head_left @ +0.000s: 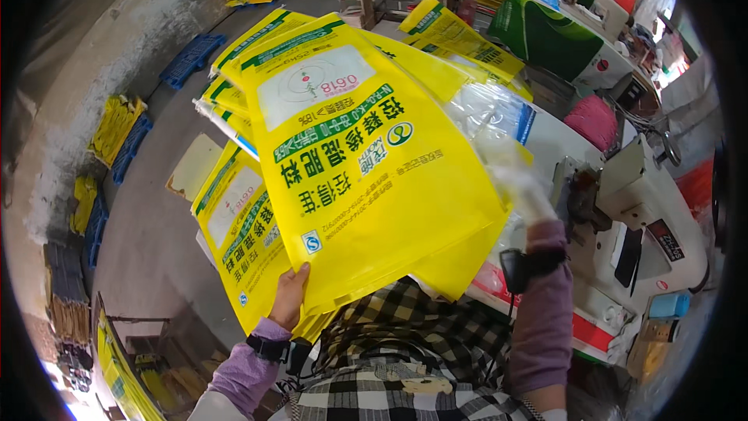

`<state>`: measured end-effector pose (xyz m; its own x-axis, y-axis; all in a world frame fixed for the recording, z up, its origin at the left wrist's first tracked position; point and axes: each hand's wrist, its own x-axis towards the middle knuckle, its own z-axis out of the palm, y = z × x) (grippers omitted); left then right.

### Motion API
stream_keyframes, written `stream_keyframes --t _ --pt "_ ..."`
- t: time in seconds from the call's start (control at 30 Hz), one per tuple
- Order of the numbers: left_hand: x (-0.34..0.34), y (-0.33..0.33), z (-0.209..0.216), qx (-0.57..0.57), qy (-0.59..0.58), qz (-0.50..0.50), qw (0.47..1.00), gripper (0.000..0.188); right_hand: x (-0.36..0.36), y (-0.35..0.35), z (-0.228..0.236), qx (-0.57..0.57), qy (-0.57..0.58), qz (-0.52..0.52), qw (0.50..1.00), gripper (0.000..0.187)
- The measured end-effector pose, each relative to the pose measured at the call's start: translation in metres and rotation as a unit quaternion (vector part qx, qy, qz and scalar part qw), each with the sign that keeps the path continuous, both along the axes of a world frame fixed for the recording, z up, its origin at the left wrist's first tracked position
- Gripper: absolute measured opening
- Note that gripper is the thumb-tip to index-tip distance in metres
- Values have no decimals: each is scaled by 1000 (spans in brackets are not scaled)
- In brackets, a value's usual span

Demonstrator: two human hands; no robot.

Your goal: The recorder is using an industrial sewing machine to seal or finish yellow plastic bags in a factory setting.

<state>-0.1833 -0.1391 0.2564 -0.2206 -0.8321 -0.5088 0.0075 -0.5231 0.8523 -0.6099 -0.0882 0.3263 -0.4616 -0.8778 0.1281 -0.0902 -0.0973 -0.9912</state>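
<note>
A large flat yellow sack (pixel 421 210) with green and white print lies tilted in front of me, over other sacks of the same kind. My left hand (pixel 289 296) pinches its near left corner, thumb on top. More yellow sacks (pixel 234 242) fan out beneath it on the left. My right hand (pixel 516 178), apparently in a white glove, is at the sack's right edge, smeared by motion, so its fingers cannot be made out. Crumpled clear plastic film (pixel 485 109) lies beyond that hand.
A white industrial sewing machine (pixel 650 222) stands on the table at right, with a light blue cup (pixel 670 306) near it. A pink bundle (pixel 592 122) sits farther back. Blue pallets (pixel 192 60) with stacked yellow sacks (pixel 117 129) line the left wall.
</note>
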Motion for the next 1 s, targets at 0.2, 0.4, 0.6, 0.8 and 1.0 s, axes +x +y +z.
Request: stream_keyframes --t 0.2,0.4,0.6,0.8,1.0 --pt "12 -1 -4 -13 42 61 997 26 15 -1 -43 107 249 142 952 61" --pt "19 -1 6 -132 -55 68 987 24 76 46 -107 186 555 -25 810 49" --pt "69 -30 36 -236 -170 112 950 23 104 -4 -72 130 468 46 873 37" --pt "203 7 7 -171 -70 306 934 30 257 -127 -56 -39 519 140 842 23" --pt "167 97 -64 -14 -298 233 925 27 267 -78 -242 296 499 286 763 47"
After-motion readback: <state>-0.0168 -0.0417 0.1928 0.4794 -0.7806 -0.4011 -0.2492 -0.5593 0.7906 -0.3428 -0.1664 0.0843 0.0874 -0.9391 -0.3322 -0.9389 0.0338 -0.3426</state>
